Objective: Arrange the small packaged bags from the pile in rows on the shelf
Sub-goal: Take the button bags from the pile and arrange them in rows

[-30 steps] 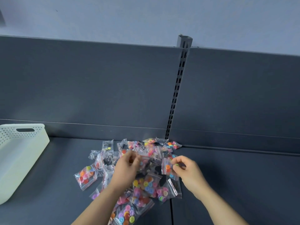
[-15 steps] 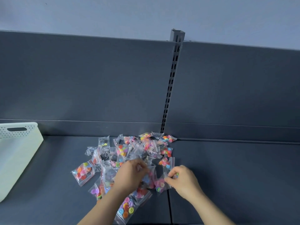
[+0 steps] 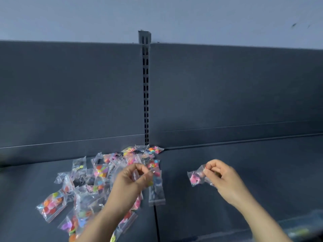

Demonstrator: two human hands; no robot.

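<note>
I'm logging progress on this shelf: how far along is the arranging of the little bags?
Done: nothing yet; no row of bags shows on the shelf. In hand: the right hand pinches a pink-button bag out to the right of the pile, and the left hand pinches a second bag at the pile's edge. Left: nearly the whole pile lies jumbled.

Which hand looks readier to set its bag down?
Probably the right hand: it pinches a pink-button bag over bare shelf, apart from the pile. The left hand holds a mixed-colour bag over the pile.
</note>
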